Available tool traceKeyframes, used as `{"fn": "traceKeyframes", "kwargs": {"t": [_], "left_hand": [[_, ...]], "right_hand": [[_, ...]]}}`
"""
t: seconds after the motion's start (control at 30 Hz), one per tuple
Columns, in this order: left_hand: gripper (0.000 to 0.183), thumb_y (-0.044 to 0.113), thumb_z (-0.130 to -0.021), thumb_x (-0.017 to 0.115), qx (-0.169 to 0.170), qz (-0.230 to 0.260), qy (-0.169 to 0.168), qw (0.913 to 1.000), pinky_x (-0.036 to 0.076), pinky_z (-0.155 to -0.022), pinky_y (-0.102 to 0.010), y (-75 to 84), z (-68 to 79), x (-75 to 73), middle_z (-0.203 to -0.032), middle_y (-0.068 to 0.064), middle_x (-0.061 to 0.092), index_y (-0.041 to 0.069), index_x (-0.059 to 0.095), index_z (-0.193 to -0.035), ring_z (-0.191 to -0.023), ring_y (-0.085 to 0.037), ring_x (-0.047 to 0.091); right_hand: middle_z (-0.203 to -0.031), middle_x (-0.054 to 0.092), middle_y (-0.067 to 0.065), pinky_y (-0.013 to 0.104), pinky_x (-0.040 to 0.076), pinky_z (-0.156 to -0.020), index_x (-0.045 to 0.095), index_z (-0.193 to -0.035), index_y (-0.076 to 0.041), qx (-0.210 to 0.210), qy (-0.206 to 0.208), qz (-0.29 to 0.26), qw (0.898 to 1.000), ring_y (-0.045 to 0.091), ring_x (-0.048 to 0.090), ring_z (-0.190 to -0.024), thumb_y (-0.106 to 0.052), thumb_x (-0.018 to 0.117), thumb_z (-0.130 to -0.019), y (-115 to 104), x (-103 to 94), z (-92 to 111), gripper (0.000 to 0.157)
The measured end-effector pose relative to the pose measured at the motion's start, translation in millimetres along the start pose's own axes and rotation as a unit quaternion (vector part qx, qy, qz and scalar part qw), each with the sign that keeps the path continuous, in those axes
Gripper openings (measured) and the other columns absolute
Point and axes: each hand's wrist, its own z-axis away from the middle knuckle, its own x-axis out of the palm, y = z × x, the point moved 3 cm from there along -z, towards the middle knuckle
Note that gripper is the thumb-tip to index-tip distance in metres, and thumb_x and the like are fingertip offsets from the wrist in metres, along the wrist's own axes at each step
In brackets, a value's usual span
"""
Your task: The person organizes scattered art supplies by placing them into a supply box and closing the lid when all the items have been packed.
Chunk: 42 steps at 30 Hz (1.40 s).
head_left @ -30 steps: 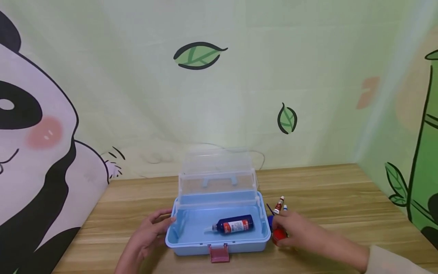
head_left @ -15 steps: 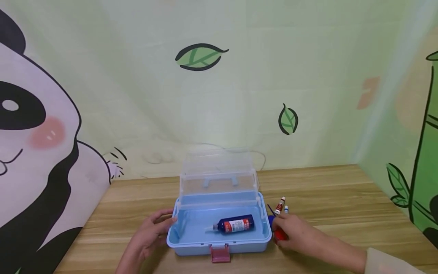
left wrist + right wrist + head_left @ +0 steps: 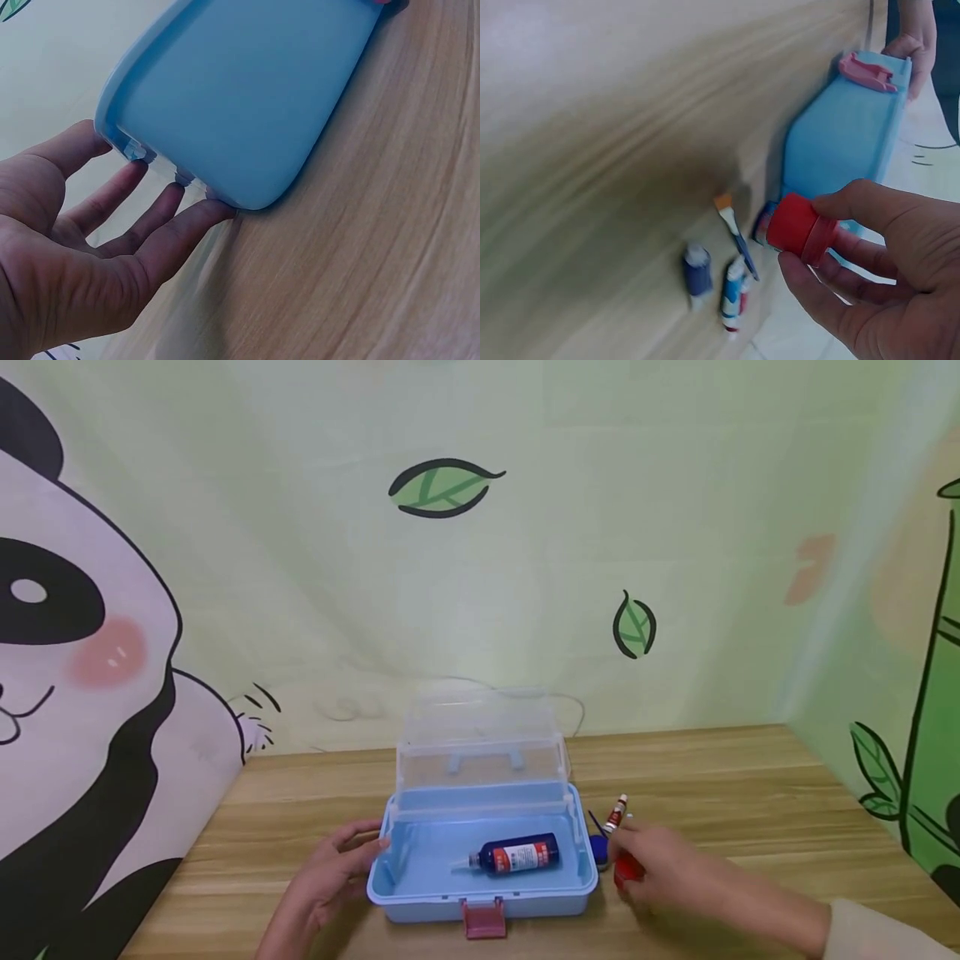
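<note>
I have the right hand pinching a red jar between thumb and fingers, just right of the blue box (what the jar holds I can't tell; its red sides show me nothing of the inside). The left hand isn't clenched; I see its fairly straight fingers touching the left end of the box. Inside the box, a dark blue bottle with a clear nozzle lies on its side, right of the middle, nozzle pointing left. The clear lid stands open at the far side, and a pink latch hangs in front. Near the right wall I make out a blue jar, a brush and several paint tubes.
</note>
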Motion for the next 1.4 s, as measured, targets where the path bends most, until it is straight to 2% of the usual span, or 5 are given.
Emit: {"fn": "traceKeyframes", "kwargs": {"t": [0.2, 0.47, 0.8, 1.13, 1.4], "left_hand": [[0.054, 0.021, -0.092, 0.077, -0.002, -0.002, -0.002, 1.0000, 0.059, -0.078, -0.050, 1.4, 1.3, -0.3, -0.143, -0.027, 0.051, 0.002, 0.056, -0.138, -0.099, -0.028, 0.066], [0.055, 0.023, -0.091, 0.078, -0.005, -0.006, 0.000, 1.0000, 0.059, -0.079, -0.051, 3.6, -1.2, 0.2, -0.144, -0.027, 0.051, 0.003, 0.056, -0.138, -0.100, -0.028, 0.066], [0.056, 0.022, -0.091, 0.078, -0.008, -0.017, -0.006, 0.9998, 0.059, -0.078, -0.050, 8.0, -5.8, -0.7, -0.142, -0.026, 0.052, 0.003, 0.056, -0.138, -0.099, -0.028, 0.066], [0.055, 0.023, -0.091, 0.078, -0.021, -0.020, -0.001, 0.9996, 0.059, -0.078, -0.050, 2.0, -3.6, -4.2, -0.138, -0.025, 0.057, 0.004, 0.056, -0.138, -0.096, -0.029, 0.067], [0.055, 0.024, -0.091, 0.078, -0.026, -0.023, 0.003, 0.9994, 0.059, -0.078, -0.050, 2.2, -4.8, -3.5, -0.139, -0.026, 0.055, 0.005, 0.058, -0.138, -0.097, -0.029, 0.067]], "right_hand": [[-0.090, 0.059, -0.003, 0.024, 0.054, -0.063, 0.064, -0.093, -0.010, -0.031, 0.010, 0.028, 0.999, 0.010, 0.055, -0.075, -0.001, 0.083, -0.076, -4, -17.5, -3, 0.027], [-0.091, 0.060, -0.001, 0.029, 0.057, -0.066, 0.066, -0.097, -0.007, 0.015, -0.002, 0.027, 1.000, 0.013, 0.057, -0.079, -0.002, 0.083, -0.078, -8, -37.6, -11, 0.026], [-0.091, 0.062, -0.001, 0.027, 0.057, -0.068, 0.068, -0.095, -0.011, 0.001, 0.028, 0.102, 0.994, 0.016, 0.059, -0.084, -0.006, 0.086, -0.078, -20, -82.1, -21, 0.026], [-0.092, 0.065, 0.001, 0.027, 0.058, -0.069, 0.070, -0.096, -0.010, -0.020, 0.045, 0.102, 0.994, 0.015, 0.060, -0.083, -0.006, 0.084, -0.080, -30, -114.3, -35, 0.022], [-0.093, 0.067, 0.003, 0.028, 0.058, -0.071, 0.070, -0.098, -0.008, -0.022, 0.031, 0.106, 0.994, 0.017, 0.061, -0.084, -0.006, 0.082, -0.083, -33, -128.6, -54, 0.019]]}}
